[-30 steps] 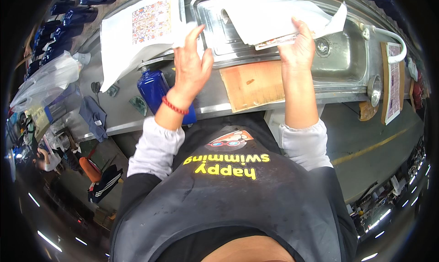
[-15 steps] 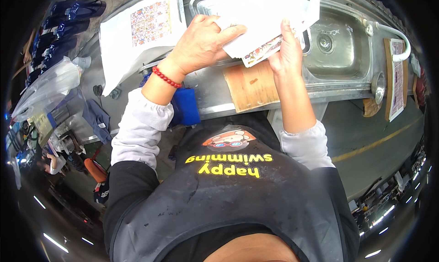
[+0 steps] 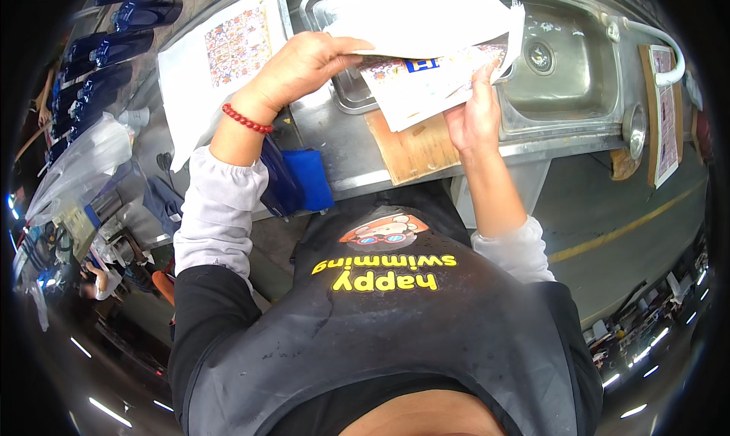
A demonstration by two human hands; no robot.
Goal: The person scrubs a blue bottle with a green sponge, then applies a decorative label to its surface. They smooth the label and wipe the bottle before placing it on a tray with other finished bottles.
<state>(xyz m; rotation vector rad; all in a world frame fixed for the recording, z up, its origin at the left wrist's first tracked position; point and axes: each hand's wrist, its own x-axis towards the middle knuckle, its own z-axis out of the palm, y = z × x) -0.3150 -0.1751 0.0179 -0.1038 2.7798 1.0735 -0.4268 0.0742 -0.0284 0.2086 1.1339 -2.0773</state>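
Note:
My left hand (image 3: 308, 67), with a red bead bracelet at its wrist, pinches the near left edge of a white sheet (image 3: 430, 14) and holds it raised. Beneath it my right hand (image 3: 475, 117) grips the right edge of a stack of printed sheets (image 3: 414, 105), thumb on top. A colourful pattern and a blue patch show on the stack; the lifted sheet hides its far part. Both are held over the left sink basin (image 3: 342, 94). Left of my left hand lies another white sheet with a patterned print (image 3: 237, 48).
A steel sink (image 3: 566, 101) with a curved white tap (image 3: 665, 77) is at right, beside a framed print (image 3: 661, 124). Below the stack lies a wooden board (image 3: 411, 151). Blue cloth (image 3: 308, 177) hangs at the counter edge. Dark blue bottles (image 3: 125, 48) and a plastic bag (image 3: 84, 166) are left.
My left hand has moved left and slightly down, lifting the top sheet's near edge away from the stack. More print now shows underneath. My right hand still grips the stack.

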